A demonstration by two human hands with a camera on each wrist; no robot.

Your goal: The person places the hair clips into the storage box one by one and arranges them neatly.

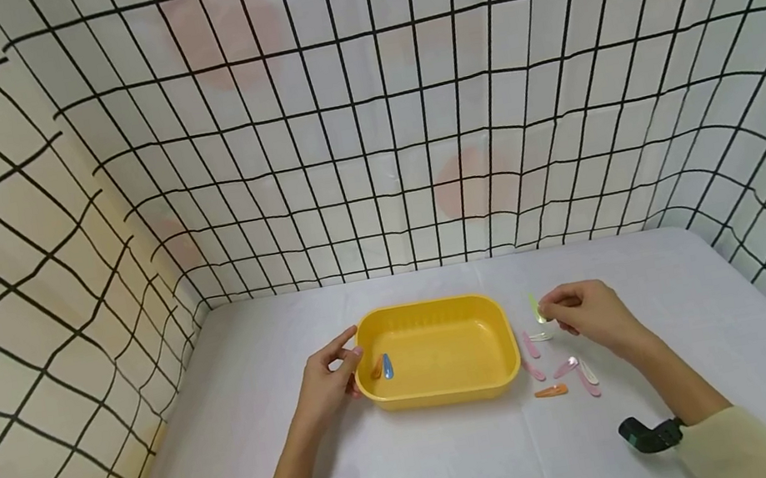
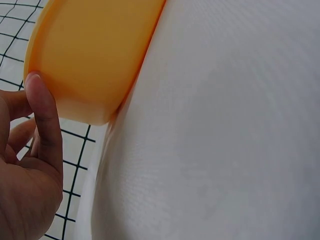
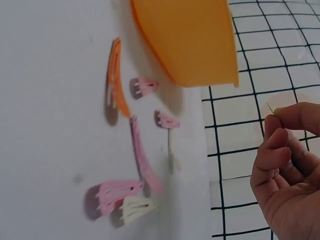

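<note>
At the left end of a yellow plastic tray, my left hand holds the rim; in the left wrist view the thumb lies against the tray's edge. To the right of the tray, my right hand pinches a green snap hair clip between thumb and index finger. Only a thin green tip of that clip shows in the right wrist view. Inside the tray, near its left wall, lie a blue hair clip and an orange-brown one.
Several hair clips lie on the white cloth right of the tray: an orange clip, pink ones such as a pink clip, and white ones such as a white clip. Black wire grid stands behind and at both sides.
</note>
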